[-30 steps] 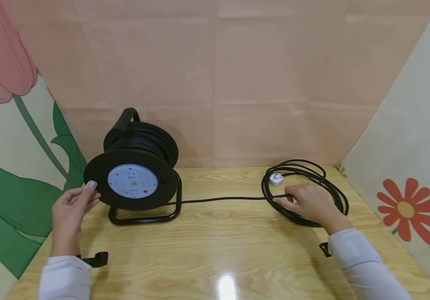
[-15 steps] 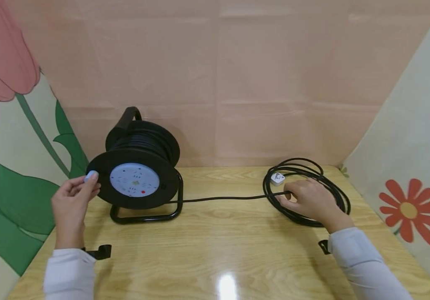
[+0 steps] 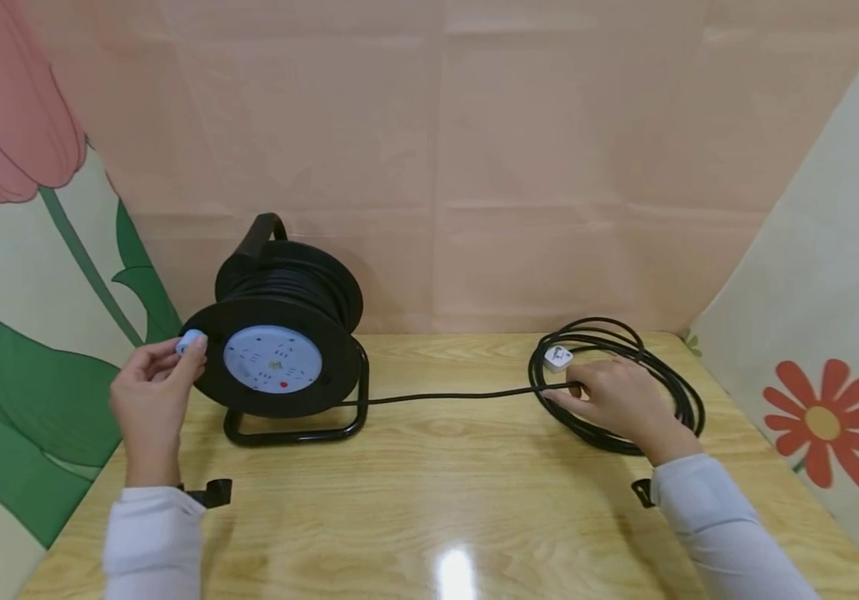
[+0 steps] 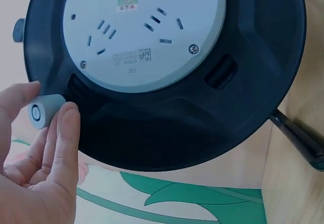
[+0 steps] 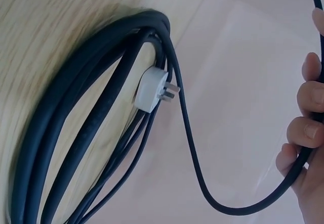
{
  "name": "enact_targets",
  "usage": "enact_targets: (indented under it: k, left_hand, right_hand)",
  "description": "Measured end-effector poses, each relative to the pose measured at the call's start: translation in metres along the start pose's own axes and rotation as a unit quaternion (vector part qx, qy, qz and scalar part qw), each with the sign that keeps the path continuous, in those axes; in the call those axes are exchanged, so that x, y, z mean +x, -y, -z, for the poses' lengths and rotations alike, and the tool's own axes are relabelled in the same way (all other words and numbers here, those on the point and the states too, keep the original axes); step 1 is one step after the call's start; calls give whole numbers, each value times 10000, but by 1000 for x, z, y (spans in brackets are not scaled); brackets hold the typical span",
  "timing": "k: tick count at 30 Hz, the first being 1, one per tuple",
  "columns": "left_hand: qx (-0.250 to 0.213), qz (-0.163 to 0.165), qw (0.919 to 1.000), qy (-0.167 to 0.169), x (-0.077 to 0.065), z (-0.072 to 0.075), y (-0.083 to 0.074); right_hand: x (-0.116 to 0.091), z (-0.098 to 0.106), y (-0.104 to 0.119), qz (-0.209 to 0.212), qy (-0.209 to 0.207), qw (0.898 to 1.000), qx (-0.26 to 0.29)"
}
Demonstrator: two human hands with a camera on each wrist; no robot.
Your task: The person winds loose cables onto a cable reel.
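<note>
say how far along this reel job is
Looks done: many turns of black cable wrap the round black plastic reel. In hand: left hand pinches the reel's pale cylindrical knob; right hand grips the straight cable run. Remaining, if this is winding-in: the loose black cable coil on the wooden table, with its white plug.

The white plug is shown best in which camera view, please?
The right wrist view: the white plug appears large there, its metal prongs plain. The head view shows it small, within the cable coil; the left wrist view does not show it.
</note>
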State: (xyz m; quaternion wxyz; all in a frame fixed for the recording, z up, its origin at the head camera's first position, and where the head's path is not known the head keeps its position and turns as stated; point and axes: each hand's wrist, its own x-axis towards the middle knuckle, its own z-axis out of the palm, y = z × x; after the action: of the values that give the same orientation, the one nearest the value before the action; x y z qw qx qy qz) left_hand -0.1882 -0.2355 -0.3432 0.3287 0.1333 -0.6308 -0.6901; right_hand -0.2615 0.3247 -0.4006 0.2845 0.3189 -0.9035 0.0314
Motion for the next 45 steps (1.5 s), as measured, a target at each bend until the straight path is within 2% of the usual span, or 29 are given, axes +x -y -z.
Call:
enact_targets:
  k: [4,8,11,14,18,20,24,27,33,38,42,45]
  left_hand:
    - [320,-173,9993,-53,0,-1,-3]
    - [476,4,9988,-92,-1,-3,-5]
    - [445,172,9988,-103,-2,-7,-7]
    - [192,109,9997,-112,-4,-13,-9]
    - [-138,-300,9994,-92,-6,-22,-9]
    - [-114,-463,9988,-56,-7,-25,-8]
    - [477,-791,9957,-79,-8,-29,-7]
    - [848,-1154,9896,-155,-8,-33,-6]
    - [1044,-1859,9766,-290,-12,-40,-7]
    - [1066,-2086,9717,-308,-23,-48,-18]
    - [928,-2246,9696,-292,-36,-54,-31]
    - [845,-2379,9672,-292,-40,-57,-35]
  right_hand:
    - [5,-3,3,-17,69,10000,41]
    - [9,-4,8,19,175,9998,-43]
    - [11,-5,10,33,182,9998,-95]
    - [15,-6,12,61,139,9998,-131]
    - [22,-7,14,131,76,9999,-55]
    - [23,-10,16,164,42,9999,5]
    - [24,-14,19,205,-31,9998,77]
    - [25,-16,21,187,-92,9998,37]
    - [30,-15,25,102,-159,9997,-146]
    - [36,-15,26,30,-281,9995,-142]
    - [38,-16,26,48,-402,9990,-187]
    - [38,-17,28,16,-385,9990,-225]
